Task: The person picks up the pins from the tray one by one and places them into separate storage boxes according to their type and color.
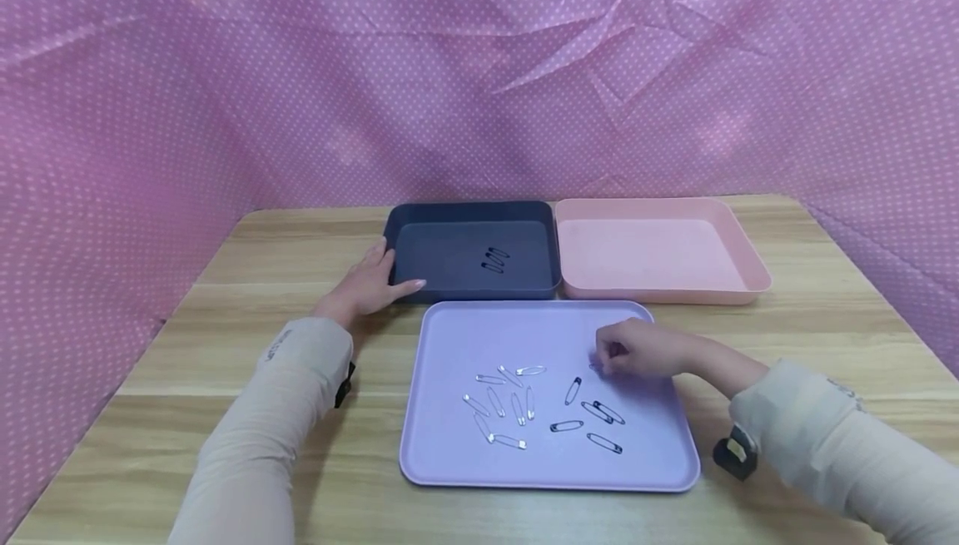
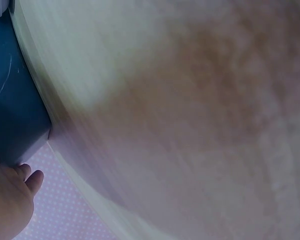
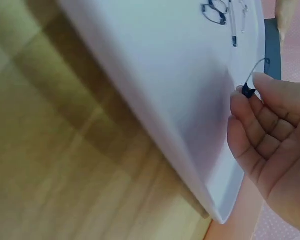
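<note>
pink dotted cloth is hanging behind a wooden table [image 1: 225, 345]. a lilac tray [image 1: 464, 453] is sitting at lower centre, a dark tray [image 1: 419, 216] above it at centre, a pink tray [image 1: 742, 245] to the right of that. the right hand [image 1: 644, 349] is hovering over the lilac tray's upper right part, fingertips [image 3: 262, 82] pinching a black safety pin [image 3: 250, 90]; the pin is sitting right at the fingertips, rest of the fingers loosely curled. more black pins [image 1: 592, 424] are lying just below-left of that hand, silver pins [image 1: 502, 403] further left. the left hand [image 1: 370, 283] is resting flat on the dark tray's left edge, fingers straight, holding nothing. three black pins [image 1: 494, 260] are lying inside the dark tray.
</note>
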The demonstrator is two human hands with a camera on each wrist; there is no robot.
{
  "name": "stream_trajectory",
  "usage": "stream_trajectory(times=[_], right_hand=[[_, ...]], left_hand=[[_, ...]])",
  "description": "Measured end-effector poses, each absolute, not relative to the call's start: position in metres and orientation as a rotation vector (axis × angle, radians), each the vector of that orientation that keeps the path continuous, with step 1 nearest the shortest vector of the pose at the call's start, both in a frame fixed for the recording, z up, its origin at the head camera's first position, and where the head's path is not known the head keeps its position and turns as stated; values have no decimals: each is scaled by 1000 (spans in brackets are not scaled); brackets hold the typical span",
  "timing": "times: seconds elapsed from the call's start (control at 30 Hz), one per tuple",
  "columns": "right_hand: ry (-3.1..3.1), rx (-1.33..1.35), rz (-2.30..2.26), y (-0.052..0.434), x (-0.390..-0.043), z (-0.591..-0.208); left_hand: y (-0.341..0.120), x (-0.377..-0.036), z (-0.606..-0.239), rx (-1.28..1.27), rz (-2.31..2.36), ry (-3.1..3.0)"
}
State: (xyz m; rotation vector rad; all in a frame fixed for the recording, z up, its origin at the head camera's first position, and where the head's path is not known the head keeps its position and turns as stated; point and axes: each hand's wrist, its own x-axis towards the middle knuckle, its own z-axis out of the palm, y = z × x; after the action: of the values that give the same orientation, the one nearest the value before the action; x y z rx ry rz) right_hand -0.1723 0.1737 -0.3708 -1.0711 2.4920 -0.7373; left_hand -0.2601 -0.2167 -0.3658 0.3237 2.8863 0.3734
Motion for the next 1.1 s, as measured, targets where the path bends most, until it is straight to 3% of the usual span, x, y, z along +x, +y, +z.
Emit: stream_trajectory(times=[1.1], right_hand=[[2575, -906, -1148, 124, -223, -343]], left_hand=[[-217, -262, -367, 314, 413, 2874]])
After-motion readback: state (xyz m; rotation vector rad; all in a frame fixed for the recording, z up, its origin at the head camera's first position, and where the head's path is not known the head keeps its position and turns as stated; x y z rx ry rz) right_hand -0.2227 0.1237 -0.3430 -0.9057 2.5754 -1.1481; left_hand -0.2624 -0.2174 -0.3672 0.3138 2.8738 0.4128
